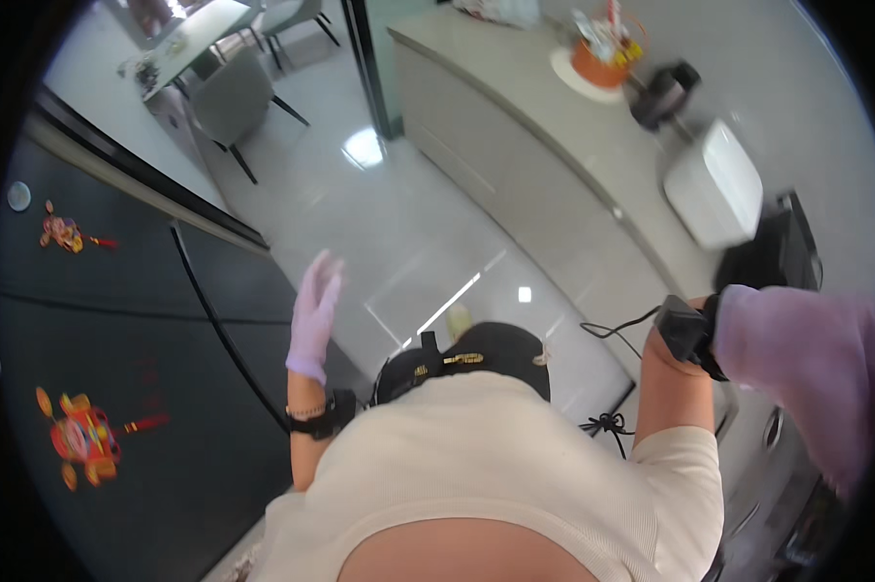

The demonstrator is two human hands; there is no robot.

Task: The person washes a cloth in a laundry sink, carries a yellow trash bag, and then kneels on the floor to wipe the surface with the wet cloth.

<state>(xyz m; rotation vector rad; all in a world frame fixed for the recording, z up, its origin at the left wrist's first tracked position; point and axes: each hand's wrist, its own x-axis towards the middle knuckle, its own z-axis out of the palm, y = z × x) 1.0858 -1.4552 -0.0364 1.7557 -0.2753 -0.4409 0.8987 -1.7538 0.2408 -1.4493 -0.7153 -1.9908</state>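
My left hand (316,315) wears a thin lilac glove and hangs beside my body with its fingers stretched out, holding nothing. It is nearest to a dark double-door cabinet or fridge (166,359) with a long black curved handle (219,310), and does not touch it. Raised at the far right, my right hand (796,339) is in the same lilac glove, large and close to view. Its fingers run into the dark rim and are blurred, so their pose is hidden. A black device is strapped to each wrist.
A long counter (554,126) runs along the right, bearing an orange pot (600,66), a dark object (665,95), a white bin-like box (716,184) and a black appliance (777,247). Glossy tiled floor (398,233) lies ahead. Grey chairs (232,102) stand by a table at the far left.
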